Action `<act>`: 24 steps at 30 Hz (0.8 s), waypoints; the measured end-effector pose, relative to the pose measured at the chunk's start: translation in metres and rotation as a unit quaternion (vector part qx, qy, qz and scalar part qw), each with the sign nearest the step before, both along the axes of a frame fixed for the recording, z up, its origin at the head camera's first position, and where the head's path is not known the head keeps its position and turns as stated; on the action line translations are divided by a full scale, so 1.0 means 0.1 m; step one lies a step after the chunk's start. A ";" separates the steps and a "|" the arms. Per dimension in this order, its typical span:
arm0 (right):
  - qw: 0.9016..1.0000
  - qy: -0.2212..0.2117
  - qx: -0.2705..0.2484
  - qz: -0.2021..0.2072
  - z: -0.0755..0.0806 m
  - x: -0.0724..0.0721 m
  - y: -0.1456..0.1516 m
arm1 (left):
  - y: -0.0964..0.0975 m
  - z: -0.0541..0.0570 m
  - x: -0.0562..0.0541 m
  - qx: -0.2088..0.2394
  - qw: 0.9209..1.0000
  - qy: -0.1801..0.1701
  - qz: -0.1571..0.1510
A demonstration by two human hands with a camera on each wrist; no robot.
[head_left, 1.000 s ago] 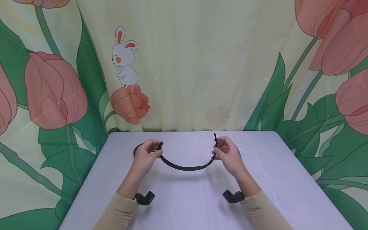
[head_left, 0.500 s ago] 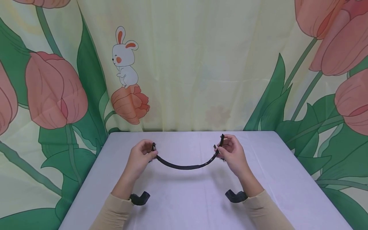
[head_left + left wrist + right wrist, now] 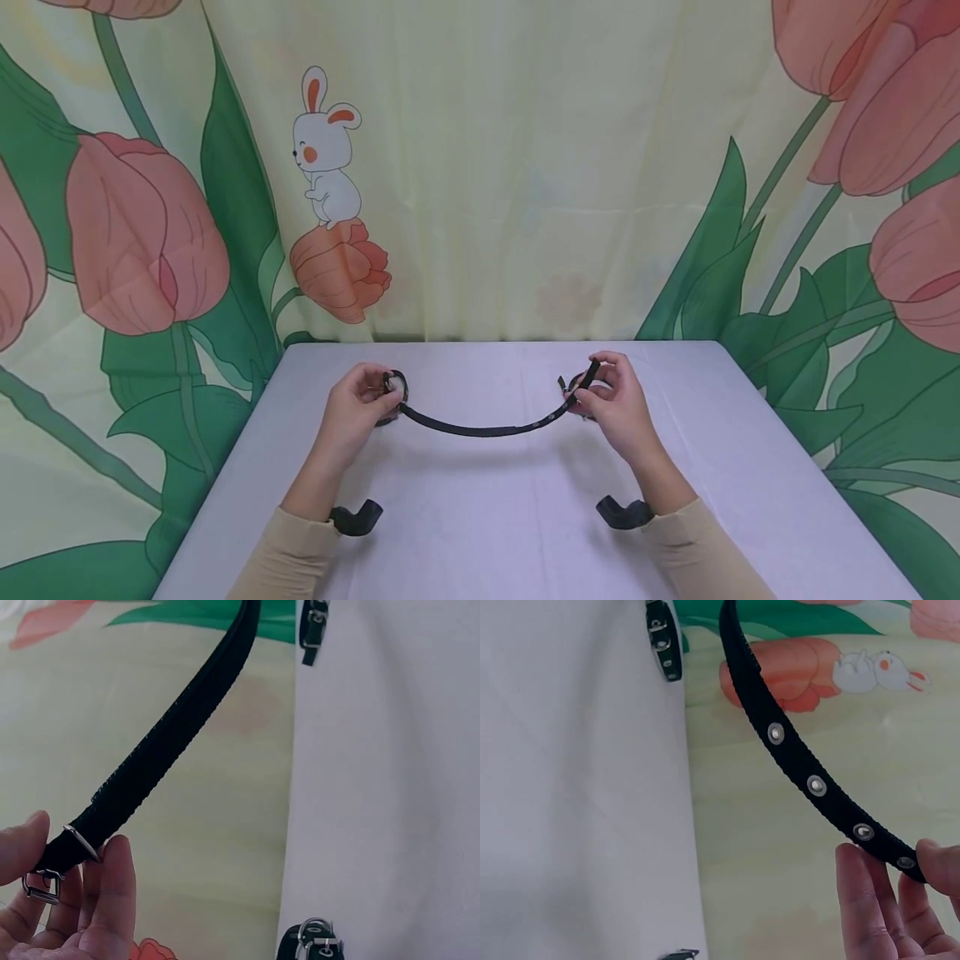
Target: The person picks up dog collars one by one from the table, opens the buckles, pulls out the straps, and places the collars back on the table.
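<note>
A black dog collar point(image 3: 480, 432) hangs in a shallow curve above the table, stretched between my two hands. My left hand point(image 3: 358, 404) pinches its buckle end; the left wrist view shows the metal buckle point(image 3: 43, 887) and a ring point(image 3: 82, 841) beside the thumb. At the other end, my right hand point(image 3: 611, 402) pinches the tip between thumb and fingers, and several metal eyelets point(image 3: 817, 785) line the strap there. Two more black collars lie on the table: one point(image 3: 311, 943) behind my left hand, partly hidden, another point(image 3: 662, 641) behind my right hand.
A white cloth covers the table point(image 3: 480, 517). Behind it hangs a curtain point(image 3: 495, 208) printed with tulips and a rabbit. Black devices point(image 3: 357, 518) are strapped to both wrists, just above the tabletop.
My hands have moved apart, the left one leftward and the right one rightward, and the collar has spread wider. The collars on the table behind are less covered.
</note>
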State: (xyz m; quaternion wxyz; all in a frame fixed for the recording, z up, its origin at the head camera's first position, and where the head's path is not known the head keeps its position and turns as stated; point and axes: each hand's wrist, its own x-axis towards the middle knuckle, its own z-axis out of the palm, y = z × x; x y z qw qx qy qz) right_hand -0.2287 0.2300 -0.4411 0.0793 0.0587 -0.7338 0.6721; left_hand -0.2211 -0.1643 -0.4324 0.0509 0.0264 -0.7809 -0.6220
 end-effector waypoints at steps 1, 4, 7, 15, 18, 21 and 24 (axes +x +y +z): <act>1.000 -0.001 0.000 0.001 -0.01 0.00 0.01 | -0.01 0.00 0.00 0.000 1.000 -0.002 0.003; 1.000 0.000 -0.001 0.007 -0.03 0.01 0.05 | -0.03 0.00 0.01 -0.002 1.000 -0.008 0.013; 1.000 0.006 -0.002 0.015 -0.05 0.01 0.08 | -0.05 0.00 0.02 -0.011 1.000 -0.011 0.021; 1.000 0.007 0.021 0.014 -0.07 0.03 0.17 | -0.14 -0.02 0.03 -0.031 0.999 0.003 0.013; 1.000 0.007 0.027 0.011 -0.08 0.03 0.21 | -0.18 -0.03 0.03 -0.027 1.000 -0.007 0.007; 1.000 0.005 0.029 0.007 -0.11 0.03 0.23 | -0.22 -0.04 0.04 -0.022 1.000 -0.017 0.000; 0.999 -0.001 0.045 -0.003 -0.14 0.03 0.25 | -0.25 -0.05 0.05 -0.020 1.000 -0.023 -0.006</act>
